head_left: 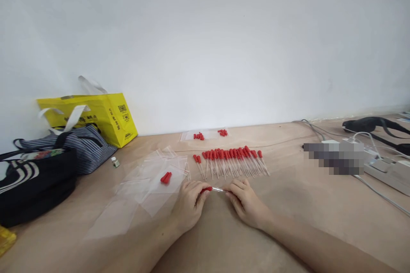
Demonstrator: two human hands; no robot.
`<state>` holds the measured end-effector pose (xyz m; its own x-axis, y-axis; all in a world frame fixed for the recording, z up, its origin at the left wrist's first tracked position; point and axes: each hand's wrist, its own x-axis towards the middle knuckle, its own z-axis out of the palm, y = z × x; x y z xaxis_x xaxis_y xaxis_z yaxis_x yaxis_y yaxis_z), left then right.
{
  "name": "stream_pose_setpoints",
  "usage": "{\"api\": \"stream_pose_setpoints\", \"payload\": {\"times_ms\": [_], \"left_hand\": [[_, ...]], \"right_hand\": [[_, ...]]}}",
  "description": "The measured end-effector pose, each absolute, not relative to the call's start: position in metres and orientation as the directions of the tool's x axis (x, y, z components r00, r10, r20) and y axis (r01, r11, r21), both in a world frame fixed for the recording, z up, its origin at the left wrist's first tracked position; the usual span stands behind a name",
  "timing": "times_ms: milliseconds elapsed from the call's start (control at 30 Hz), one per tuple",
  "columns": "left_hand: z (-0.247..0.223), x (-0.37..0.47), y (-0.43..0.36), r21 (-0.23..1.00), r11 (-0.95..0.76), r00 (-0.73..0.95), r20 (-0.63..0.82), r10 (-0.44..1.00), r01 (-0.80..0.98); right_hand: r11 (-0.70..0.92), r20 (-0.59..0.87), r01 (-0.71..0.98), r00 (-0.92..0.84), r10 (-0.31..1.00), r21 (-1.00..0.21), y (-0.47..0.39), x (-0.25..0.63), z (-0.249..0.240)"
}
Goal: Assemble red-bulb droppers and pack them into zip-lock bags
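Observation:
Between my hands is a glass dropper (218, 189) with a red rubber bulb, lying nearly level. My left hand (191, 200) pinches its red bulb end. The fingers of my right hand (245, 200) are closed on the other end of the clear tube, whose tip they hide. Just beyond my hands lies a row of several droppers (237, 162), red bulbs pointing to the wall. Left of my left hand, a few loose red bulbs (165, 178) rest on overlapping clear zip bags (150, 187).
Against the wall lies a clear bag with more red bulbs (199, 136). A small bottle (115, 162), a yellow bag (105, 115), a striped bag (86, 145) and a black bag (38, 187) stand left. To the right are a power strip (387, 175), cables and a black strap (371, 124).

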<state>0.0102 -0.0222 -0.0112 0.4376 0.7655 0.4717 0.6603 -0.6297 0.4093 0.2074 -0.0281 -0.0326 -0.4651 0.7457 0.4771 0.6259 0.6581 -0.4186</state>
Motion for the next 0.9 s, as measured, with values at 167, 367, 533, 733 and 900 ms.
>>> {"api": "stream_pose_setpoints", "payload": {"times_ms": [167,367,533,733,900], "left_hand": [[-0.0134,0.0104,-0.0221,0.445,-0.615,0.424,0.458,0.781,0.651],[-0.0133,0.0111,-0.0223,0.465,-0.597,0.415,0.439,0.797,0.654],[-0.014,0.0105,-0.0243,0.441,-0.607,0.443,0.424,0.79,0.661],[-0.0176,0.0097,-0.0259,0.38,-0.649,0.491,0.436,0.754,0.659],[-0.0154,0.0111,-0.0288,0.329,-0.683,0.527,0.452,0.72,0.652]], "right_hand": [[0.661,0.477,0.623,-0.468,0.744,-0.418,-0.0279,0.2066,-0.0304],[0.735,0.542,0.635,-0.542,0.642,-0.236,-0.0251,0.209,-0.0292],[0.77,0.587,0.636,-0.606,0.536,-0.047,-0.023,0.2108,-0.0281],[0.759,0.562,0.65,-0.611,0.558,-0.046,-0.0242,0.2091,-0.0275],[0.752,0.569,0.653,-0.587,0.576,-0.087,-0.026,0.2037,-0.0286]]}}
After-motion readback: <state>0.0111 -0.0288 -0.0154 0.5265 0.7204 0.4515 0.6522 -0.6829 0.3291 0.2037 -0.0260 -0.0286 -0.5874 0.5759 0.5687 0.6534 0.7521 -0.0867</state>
